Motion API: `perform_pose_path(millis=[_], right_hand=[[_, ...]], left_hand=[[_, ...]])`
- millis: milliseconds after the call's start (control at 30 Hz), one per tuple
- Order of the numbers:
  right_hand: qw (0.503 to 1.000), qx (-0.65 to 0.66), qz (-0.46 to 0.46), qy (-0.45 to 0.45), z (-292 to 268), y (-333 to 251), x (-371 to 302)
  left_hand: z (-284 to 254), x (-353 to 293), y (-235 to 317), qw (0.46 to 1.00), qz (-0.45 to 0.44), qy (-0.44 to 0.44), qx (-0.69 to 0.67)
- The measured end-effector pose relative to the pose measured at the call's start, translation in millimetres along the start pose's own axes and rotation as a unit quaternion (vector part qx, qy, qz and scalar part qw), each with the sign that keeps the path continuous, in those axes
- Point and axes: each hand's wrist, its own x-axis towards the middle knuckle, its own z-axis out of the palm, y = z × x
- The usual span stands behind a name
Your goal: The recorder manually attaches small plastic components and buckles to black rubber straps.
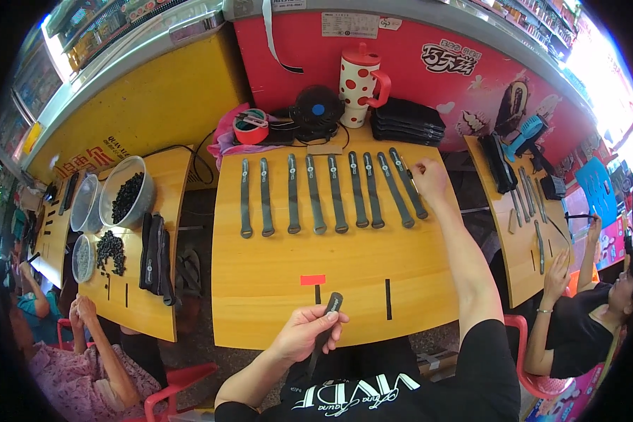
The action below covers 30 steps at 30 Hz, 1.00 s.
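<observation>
My left hand (308, 330) pinches a dark strap (334, 302) near its rounded, pale-marked end, just over the table's near edge. The strap's other end hangs toward my lap. Across the table, my right hand (429, 177) reaches to the right end of a row of similar dark straps (335, 193). Its fingers are closed beside the rightmost strap (408, 184), and a thin light edge shows at the fingertips. What they grip is too small to make out. The straps lie lengthwise, side by side, the right ones slanting.
Black tape strips (388, 299) and a red patch (313, 280) mark the wooden table (260, 309). Behind the row stand a small black fan (316, 112), a dotted tumbler (359, 88) and stacked black pouches (408, 123). People work at side tables; the left one holds tubs (146, 204) of black pieces.
</observation>
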Motion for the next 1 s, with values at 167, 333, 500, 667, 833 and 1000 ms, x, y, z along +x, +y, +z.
perform_pose_path(millis=[167,333,500,667,833,1000], right_hand=[[0.999,-0.006,-0.034,-0.010,-5.4,3.8,-13.6],[0.999,-0.022,-0.030,-0.002,-6.8,24.3,-11.7],[0.995,0.090,-0.025,0.025,-34.6,44.3,-22.0],[0.836,0.463,0.049,-0.289,-123.0,-53.0,-141.4],[0.771,0.447,-0.018,-0.453,-168.5,-97.1,-265.7],[0.796,0.542,0.142,-0.229,-172.0,-81.5,-288.7]], left_hand=[[5.6,-4.5,-7.1,1.000,0.002,0.013,0.005],[16.2,-9.5,-11.0,0.999,-0.003,0.022,0.030],[31.5,-10.7,-8.3,0.996,-0.017,0.018,0.083],[38.6,-20.5,-11.2,0.982,-0.033,0.010,0.186],[61.6,-12.8,-15.6,0.962,-0.063,-0.038,0.263],[54.7,-22.0,-8.3,0.946,-0.044,-0.030,0.321]])
